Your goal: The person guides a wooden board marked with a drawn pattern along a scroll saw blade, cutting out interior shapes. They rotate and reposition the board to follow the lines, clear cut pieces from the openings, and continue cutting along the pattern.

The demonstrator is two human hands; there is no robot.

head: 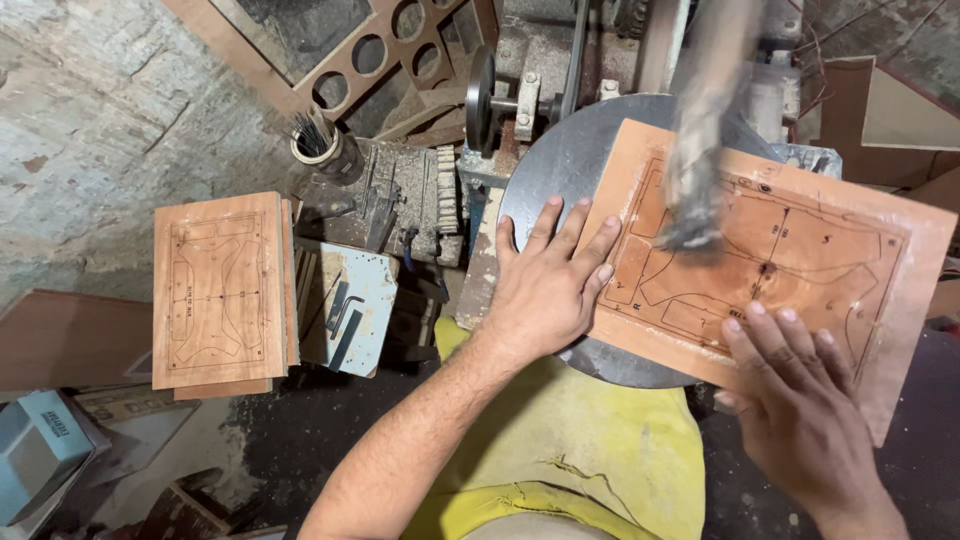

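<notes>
Pressing down on a flat wooden board (pixel 800 260), both hands keep it on the round metal plate (pixel 560 160) of a cutting machine. The board has shapes drawn on it in thin dark lines. Some lines near the middle of the board look darker, as if already cut, but most of the shapes look uncut, so I think much of the work is left. A blurry machine arm (pixel 705 130) comes down onto the middle of the board.

The left hand (pixel 545 285) lies open and flat at the left edge of the board, fingers spread, half on the board and half on the plate. The right hand (pixel 800 400) lies open and flat on the near corner of the board. Neither hand is closed around anything.

Far to the left of the board sits a stack of boards (pixel 220 290) with drawn shapes. Between them lies a pale blue metal piece (pixel 355 310). Beyond that is a cup of thin rods (pixel 318 140).
</notes>
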